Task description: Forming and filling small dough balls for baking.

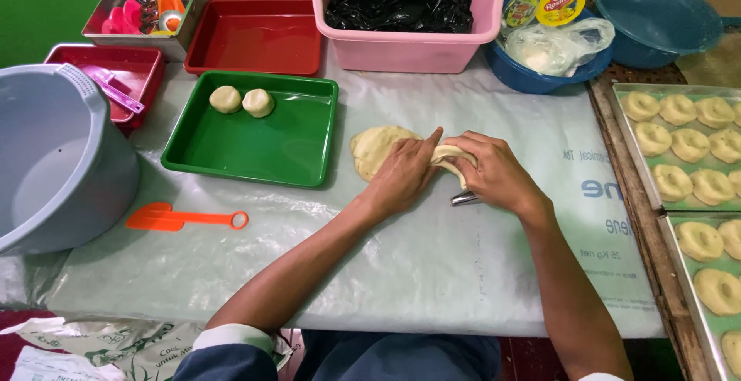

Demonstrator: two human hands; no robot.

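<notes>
While both hands shape dough (451,157), plastic sheeting (432,265) covers the table.

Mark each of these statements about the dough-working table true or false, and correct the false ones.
1. The green plastic tray holds two round dough balls. True.
2. The orange plastic scoop lies inside the green tray. False: it lies on the plastic sheet in front of the tray.
3. Both hands, left hand and right hand, are on the pale folded dough piece. True.
4. The pink plastic tub holds dough rings. False: it holds crumpled black plastic; the rings lie on metal baking trays at the right.
</notes>
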